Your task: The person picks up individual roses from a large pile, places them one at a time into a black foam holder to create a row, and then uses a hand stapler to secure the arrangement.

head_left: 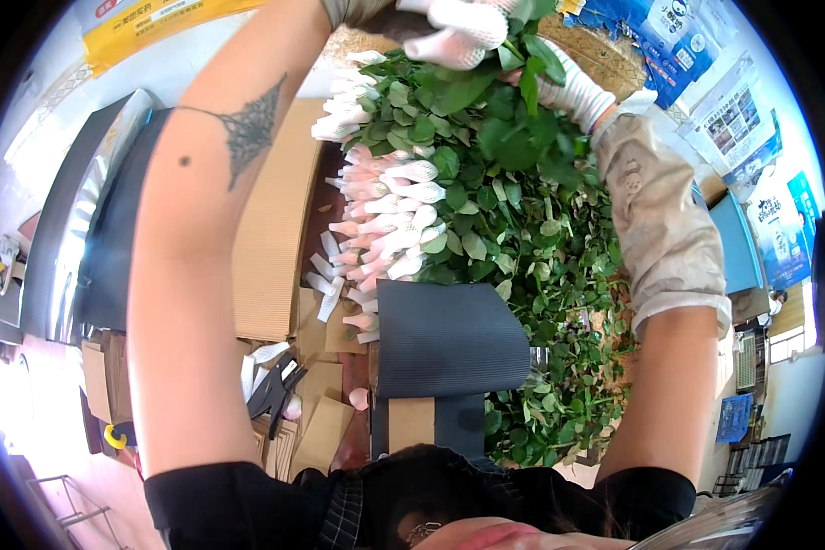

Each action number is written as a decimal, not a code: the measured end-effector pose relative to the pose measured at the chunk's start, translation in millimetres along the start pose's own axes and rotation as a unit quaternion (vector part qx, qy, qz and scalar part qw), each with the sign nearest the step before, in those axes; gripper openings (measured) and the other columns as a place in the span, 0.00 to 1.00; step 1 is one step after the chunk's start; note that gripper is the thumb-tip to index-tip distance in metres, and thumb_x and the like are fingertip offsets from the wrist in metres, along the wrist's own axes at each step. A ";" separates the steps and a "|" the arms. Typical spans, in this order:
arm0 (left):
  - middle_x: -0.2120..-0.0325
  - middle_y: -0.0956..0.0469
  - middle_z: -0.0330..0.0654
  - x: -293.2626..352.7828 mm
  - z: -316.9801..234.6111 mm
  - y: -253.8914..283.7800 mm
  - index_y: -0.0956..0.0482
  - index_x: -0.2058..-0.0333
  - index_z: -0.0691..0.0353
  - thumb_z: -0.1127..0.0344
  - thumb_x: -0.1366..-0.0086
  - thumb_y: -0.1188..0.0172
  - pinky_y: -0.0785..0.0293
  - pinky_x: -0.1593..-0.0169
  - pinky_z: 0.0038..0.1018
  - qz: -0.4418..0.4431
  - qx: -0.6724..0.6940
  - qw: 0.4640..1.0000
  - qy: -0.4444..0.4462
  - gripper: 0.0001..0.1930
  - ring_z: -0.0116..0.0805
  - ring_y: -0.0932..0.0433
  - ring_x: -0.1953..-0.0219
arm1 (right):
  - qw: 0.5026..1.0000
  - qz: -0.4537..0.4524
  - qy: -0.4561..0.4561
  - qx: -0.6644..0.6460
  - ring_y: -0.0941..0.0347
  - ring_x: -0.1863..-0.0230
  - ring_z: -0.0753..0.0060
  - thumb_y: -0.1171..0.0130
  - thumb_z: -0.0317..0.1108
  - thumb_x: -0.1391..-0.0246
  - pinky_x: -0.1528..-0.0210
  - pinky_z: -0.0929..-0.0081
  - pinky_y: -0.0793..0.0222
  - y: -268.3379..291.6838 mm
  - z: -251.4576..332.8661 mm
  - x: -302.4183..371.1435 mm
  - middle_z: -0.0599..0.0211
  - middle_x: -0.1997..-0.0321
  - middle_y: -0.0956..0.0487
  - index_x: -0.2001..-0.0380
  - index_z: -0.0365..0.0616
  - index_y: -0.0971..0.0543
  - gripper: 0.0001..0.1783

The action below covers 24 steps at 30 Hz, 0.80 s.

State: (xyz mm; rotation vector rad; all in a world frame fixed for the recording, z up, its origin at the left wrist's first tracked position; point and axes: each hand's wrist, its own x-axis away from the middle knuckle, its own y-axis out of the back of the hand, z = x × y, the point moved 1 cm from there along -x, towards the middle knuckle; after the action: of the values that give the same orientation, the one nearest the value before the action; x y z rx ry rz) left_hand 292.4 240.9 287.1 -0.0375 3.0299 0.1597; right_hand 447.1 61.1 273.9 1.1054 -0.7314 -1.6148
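Black shirt cloth (238,495) sits closest to me. Gloved, my right hand (573,87) is curled round the leafy stems of some white-netted flowers (463,32) (leaves cover part of the grip), raised at the far end of the flower pile (403,220). My left hand (383,24) is beside their heads, mostly hidden; how open its fingers are, I can't tell.

Both arms are raised and stretched forward. The left arm (188,275), bared and marked by a dark tattoo (250,131), is bent inward; the left hand cannot be made out. The right arm (676,376) is partly covered by a beige oversleeve (660,220); the right hand (568,87) is gloved, its fingertips largely hidden.
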 end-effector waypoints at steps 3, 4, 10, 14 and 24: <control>0.72 0.22 0.41 -22.3 34.9 22.5 0.25 0.63 0.59 0.49 0.37 0.48 0.28 0.66 0.27 -0.006 -0.289 0.954 -0.076 0.18 0.29 0.24 0.68 | 0.979 0.036 -0.054 0.194 0.26 0.67 0.71 0.40 0.41 0.46 0.69 0.73 0.26 45.7 6.4 23.8 0.67 0.68 0.23 0.64 0.42 0.24 0.13; 0.68 0.20 0.46 -31.7 63.9 51.8 0.23 0.56 0.60 0.48 0.38 0.48 0.27 0.60 0.29 -0.025 -0.624 0.767 -0.148 0.21 0.32 0.22 0.62 | 0.970 0.039 -0.076 0.225 0.26 0.67 0.71 0.40 0.41 0.46 0.68 0.73 0.26 68.4 10.0 33.6 0.67 0.68 0.23 0.64 0.42 0.25 0.14; 0.54 0.25 0.54 -21.3 178.7 34.6 0.27 0.51 0.57 0.54 0.46 0.43 0.28 0.50 0.40 -0.235 -0.597 0.759 0.113 0.24 0.49 0.24 0.53 | 0.915 0.017 -0.263 0.305 0.26 0.65 0.71 0.41 0.41 0.46 0.67 0.73 0.27 193.6 32.7 155.2 0.67 0.66 0.23 0.62 0.42 0.25 0.14; 0.60 0.21 0.53 -26.9 141.2 12.2 0.22 0.57 0.60 0.55 0.48 0.41 0.27 0.50 0.37 -0.143 -0.657 0.717 0.185 0.21 0.49 0.22 0.56 | 0.898 -0.007 -0.305 0.317 0.26 0.64 0.71 0.41 0.40 0.46 0.65 0.73 0.27 216.1 39.0 180.1 0.67 0.65 0.23 0.61 0.42 0.25 0.15; 0.60 0.23 0.57 86.3 119.0 -44.5 0.28 0.49 0.62 0.63 0.46 0.43 0.28 0.50 0.40 0.000 -0.577 0.816 -0.035 0.25 0.51 0.24 0.54 | 0.923 -0.027 -0.218 0.315 0.26 0.62 0.70 0.41 0.40 0.47 0.62 0.72 0.27 175.4 53.4 134.9 0.66 0.62 0.23 0.58 0.42 0.26 0.16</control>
State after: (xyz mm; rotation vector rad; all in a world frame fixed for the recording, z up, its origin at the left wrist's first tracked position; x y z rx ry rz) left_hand 220.6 207.6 155.6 -0.1181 2.3486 1.8603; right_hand 457.0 -124.5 405.3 1.2157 -1.6094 -1.7430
